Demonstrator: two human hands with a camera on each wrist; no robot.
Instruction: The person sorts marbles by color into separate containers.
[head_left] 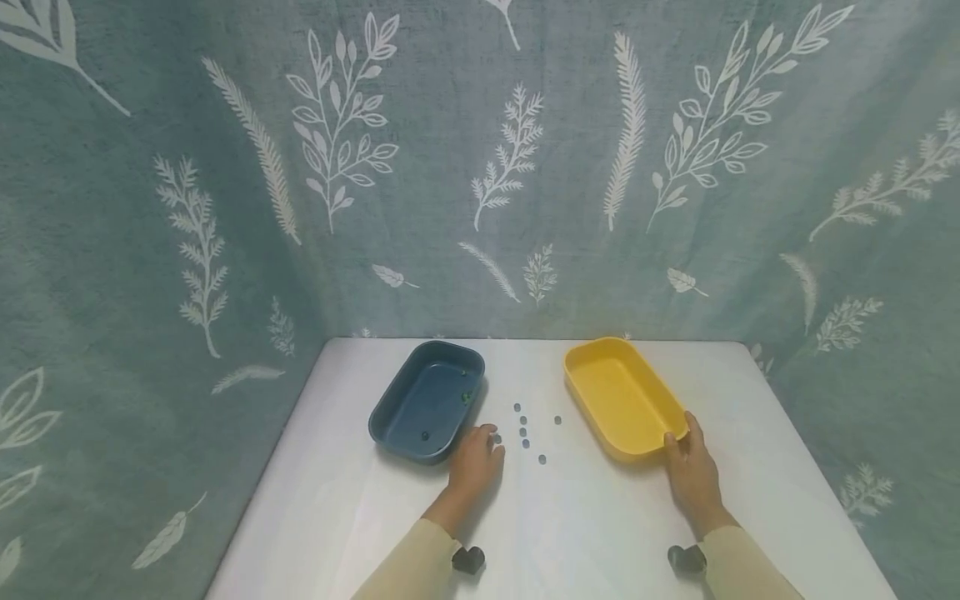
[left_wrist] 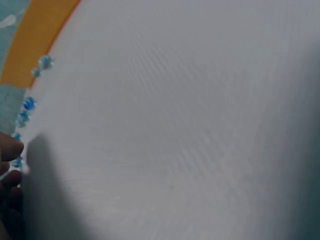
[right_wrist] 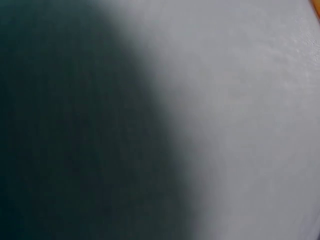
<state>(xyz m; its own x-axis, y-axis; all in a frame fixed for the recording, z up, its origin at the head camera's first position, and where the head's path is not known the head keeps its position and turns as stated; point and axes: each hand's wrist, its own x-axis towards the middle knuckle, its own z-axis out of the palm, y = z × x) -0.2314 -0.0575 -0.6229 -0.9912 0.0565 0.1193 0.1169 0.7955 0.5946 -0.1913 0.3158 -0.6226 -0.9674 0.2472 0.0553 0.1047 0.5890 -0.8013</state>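
My left hand [head_left: 475, 465] reaches in beside the near right side of a dark blue tray [head_left: 397, 385]. Its thumb and fingertips stand apart around a small glass marble [head_left: 497, 439] on the white table. Blue glass marbles [left_wrist: 23, 117] show close to the fingers [left_wrist: 10, 148] in the left wrist view. The blue tray holds a dark marble [head_left: 425, 436] and some green ones [head_left: 466, 397]. At the right, my right hand [head_left: 692, 475] grips the near right corner of a yellow tray [head_left: 622, 400], thumb at the rim and fingers along the outer side. No marbles show inside it.
Several more marbles [head_left: 523, 432] lie scattered on the white table [head_left: 570, 525] between the two trays. Leaf-patterned green cloth [head_left: 450, 167] hangs behind the table and along both sides. In the right wrist view, a dark blurred shape [right_wrist: 75, 125] covers the left half.
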